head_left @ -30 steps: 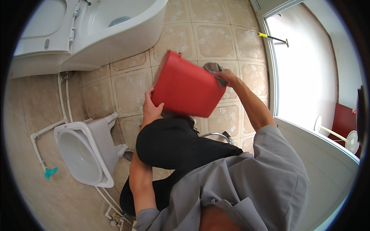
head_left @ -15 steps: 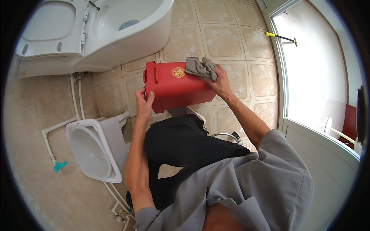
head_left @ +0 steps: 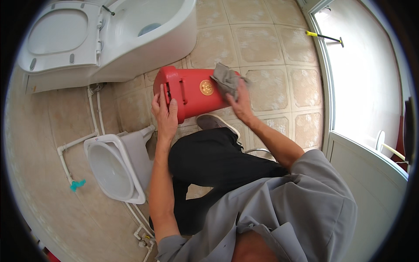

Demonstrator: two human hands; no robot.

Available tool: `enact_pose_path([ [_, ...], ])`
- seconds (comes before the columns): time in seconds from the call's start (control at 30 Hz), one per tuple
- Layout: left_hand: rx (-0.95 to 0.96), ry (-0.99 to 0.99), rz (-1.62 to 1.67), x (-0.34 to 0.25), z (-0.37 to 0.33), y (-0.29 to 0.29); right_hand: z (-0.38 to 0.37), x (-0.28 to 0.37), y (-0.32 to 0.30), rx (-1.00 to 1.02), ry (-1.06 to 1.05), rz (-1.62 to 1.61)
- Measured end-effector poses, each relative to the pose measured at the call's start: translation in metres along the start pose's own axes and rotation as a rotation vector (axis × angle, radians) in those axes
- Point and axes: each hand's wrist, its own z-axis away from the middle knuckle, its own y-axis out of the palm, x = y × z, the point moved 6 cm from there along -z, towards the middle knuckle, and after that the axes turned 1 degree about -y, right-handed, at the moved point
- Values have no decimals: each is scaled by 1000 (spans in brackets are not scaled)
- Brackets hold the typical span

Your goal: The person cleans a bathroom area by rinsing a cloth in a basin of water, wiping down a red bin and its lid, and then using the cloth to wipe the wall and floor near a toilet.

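Note:
A red plastic bin [head_left: 194,94] with a round gold emblem lies tipped on its side in front of me, its lidded end toward the left. My left hand [head_left: 166,112] grips that lidded end, thumb on the near face and fingers up along the lid. Near the bin's other end, a crumpled grey cloth [head_left: 226,80] is pressed on the upper face under my right hand [head_left: 241,102]. Motion smears the right fingers a little, but they close on the cloth. Below the bin, one shoe [head_left: 216,122] of mine shows.
A white toilet [head_left: 144,43] with its lid raised stands at the far left. Nearer on the left is a white urinal [head_left: 115,168], beside white pipes and a teal valve [head_left: 77,185]. A door frame [head_left: 326,87] and a yellow-black handled tool [head_left: 324,37] are at right. Beige tiles cover the floor.
The bin has turned so that its lid faces more toward me. My right hand has drawn the cloth slightly toward the emblem, and my left fingers have shifted onto the lid.

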Motion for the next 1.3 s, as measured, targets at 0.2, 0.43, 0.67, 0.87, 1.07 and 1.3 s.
enact_pose_path([
  [0.2,112,140,-6,-7,5,10,0,148,37,248,-286,12],
  [0.43,143,70,48,-3,10,12,-42,-13,-5,-84,-69,147],
  [0.67,158,92,-36,-6,6,10,-68,93,17,90,-195,-195],
  [0.87,186,53,96,5,6,8,-56,52,23,-12,-160,110],
  [1.07,241,161,-43,-41,-8,26,-80,-85,-24,166,500,66],
  [1.3,296,188,-180,-44,-1,20,-79,24,4,266,359,-247],
])
